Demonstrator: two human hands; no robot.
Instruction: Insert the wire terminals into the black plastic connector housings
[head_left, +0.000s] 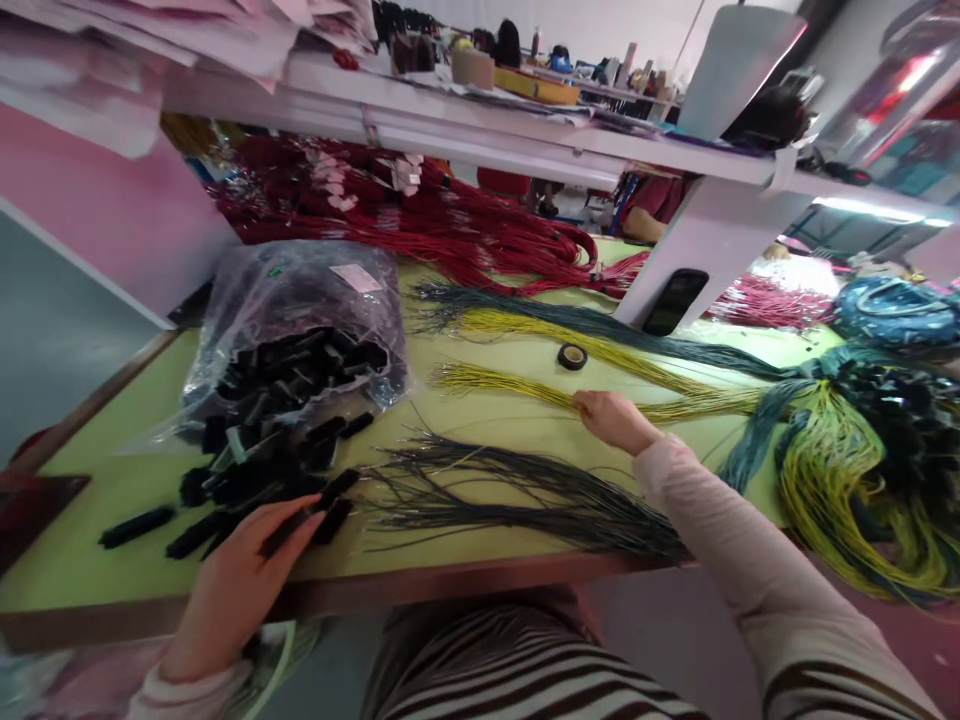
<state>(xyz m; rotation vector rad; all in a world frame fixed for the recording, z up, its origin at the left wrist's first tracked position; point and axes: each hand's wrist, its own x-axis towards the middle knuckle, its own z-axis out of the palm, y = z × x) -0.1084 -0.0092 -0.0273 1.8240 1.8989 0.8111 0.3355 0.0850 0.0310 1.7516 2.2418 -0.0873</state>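
**A:** What is the right hand (pixel 613 420) on?

**B:** The yellow wires (pixel 517 392), a loose bundle lying lengthwise across the table, with its tips pointing left toward the bag. The fingers close on it from above, pinching a bunch of strands.

**A:** And the left hand (pixel 238 590)?

**B:** It's at the lower left, by the table's near edge, fingers together and curled over a black connector (pixel 311 512). The connector's long axis slants up and to the right, and its far end sticks out past the fingertips. I can't tell how tight the grip is, because the thumb is hidden.

**A:** Which hand is nearer the yellow wires?

**B:** The right, since it's on them. The left is nearer the heap of connectors (pixel 247 470) spilling from the clear plastic bag (pixel 300 285).

**A:** What lies between the hands?

**B:** Dark wires (pixel 525 510), their tips just beside the left hand. Beyond the yellow wires are a tape roll (pixel 571 356), teal wires (pixel 600 322), and red wires (pixel 420 225) under a white shelf (pixel 450 112).
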